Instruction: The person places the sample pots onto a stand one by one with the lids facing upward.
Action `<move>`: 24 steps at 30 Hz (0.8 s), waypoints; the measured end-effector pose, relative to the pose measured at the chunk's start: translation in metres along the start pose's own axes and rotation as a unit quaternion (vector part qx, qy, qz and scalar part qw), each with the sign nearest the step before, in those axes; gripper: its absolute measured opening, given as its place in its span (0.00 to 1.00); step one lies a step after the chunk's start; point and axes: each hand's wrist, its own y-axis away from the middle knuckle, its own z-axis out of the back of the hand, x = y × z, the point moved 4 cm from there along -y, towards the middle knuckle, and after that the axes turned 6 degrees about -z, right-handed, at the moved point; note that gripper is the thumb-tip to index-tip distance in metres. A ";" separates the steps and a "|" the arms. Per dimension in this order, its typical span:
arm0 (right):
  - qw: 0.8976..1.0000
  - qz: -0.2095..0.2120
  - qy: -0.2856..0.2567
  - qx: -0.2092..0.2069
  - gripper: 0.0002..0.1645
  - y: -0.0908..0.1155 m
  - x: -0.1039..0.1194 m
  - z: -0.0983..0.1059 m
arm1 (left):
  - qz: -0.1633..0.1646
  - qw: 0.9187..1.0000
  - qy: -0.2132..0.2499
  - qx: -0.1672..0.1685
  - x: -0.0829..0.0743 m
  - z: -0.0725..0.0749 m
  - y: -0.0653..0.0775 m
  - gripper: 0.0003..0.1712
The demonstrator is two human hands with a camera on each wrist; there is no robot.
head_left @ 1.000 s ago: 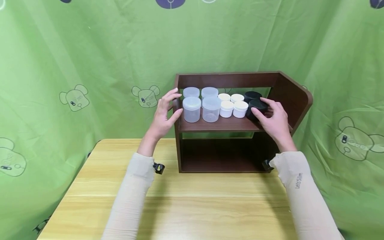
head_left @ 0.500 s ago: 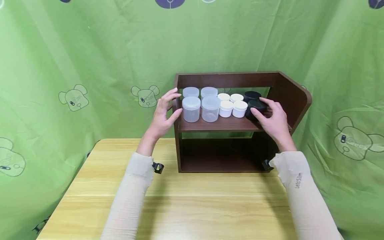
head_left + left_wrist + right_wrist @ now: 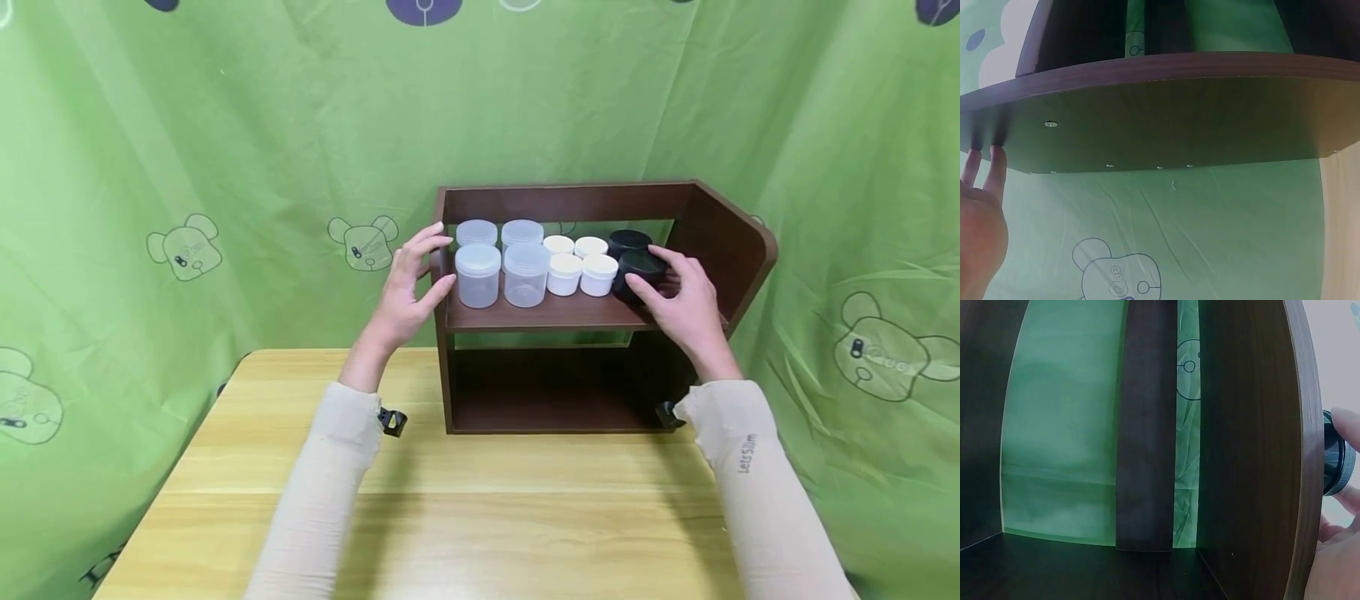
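Observation:
Along the upper board of a dark brown two-tier shelf (image 3: 573, 312) stand several frosted clear jars (image 3: 478, 279), several small white jars (image 3: 563, 275) and two black jars, all lidded and upright. My right hand (image 3: 688, 304) holds the front black jar (image 3: 640, 263) between thumb and fingers, at the right end of the row. That black jar (image 3: 1333, 459) also shows in the right wrist view, past the board's edge. At the shelf's left side panel, my left hand (image 3: 405, 292) touches with extended fingers. In the left wrist view, two fingertips (image 3: 997, 153) meet the panel's outer face.
Behind the front black jar stands the other black jar (image 3: 628, 242). The shelf's right side panel (image 3: 731, 237) rises beside my right hand. Under everything is a light wooden table (image 3: 525, 517). A green curtain (image 3: 300, 125) with printed bears hangs behind.

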 end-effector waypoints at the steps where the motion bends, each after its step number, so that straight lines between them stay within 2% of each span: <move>1: 1.000 0.000 0.000 -0.001 0.40 0.000 -0.001 0.000 | -0.001 1.000 0.003 0.000 0.000 0.000 0.000 0.29; 6: 1.000 -0.001 -0.012 -0.021 0.39 0.002 -0.002 0.003 | -0.002 1.000 -0.002 0.004 -0.002 -0.001 -0.001 0.29; 10: 0.998 0.017 -0.025 -0.053 0.37 0.005 0.004 0.006 | 0.003 0.999 -0.026 0.018 -0.005 0.001 -0.001 0.29; 14: 0.994 0.070 -0.005 -0.086 0.36 0.012 0.019 0.007 | 0.011 0.997 -0.072 0.040 -0.009 0.008 -0.002 0.30; 17: 0.986 0.127 0.024 -0.109 0.36 0.018 0.034 0.006 | 0.021 0.991 -0.114 0.066 -0.015 0.015 -0.002 0.34; 19: 0.979 0.162 0.038 -0.120 0.36 0.023 0.044 0.005 | 0.022 0.985 -0.150 0.082 -0.019 0.022 -0.001 0.36; 21: 0.970 0.201 0.045 -0.128 0.36 0.028 0.055 0.005 | 0.011 0.975 -0.201 0.096 -0.024 0.030 0.003 0.38; 24: 0.955 0.260 0.057 -0.129 0.35 0.039 0.067 0.003 | -0.029 0.949 -0.292 0.111 -0.031 0.044 0.012 0.37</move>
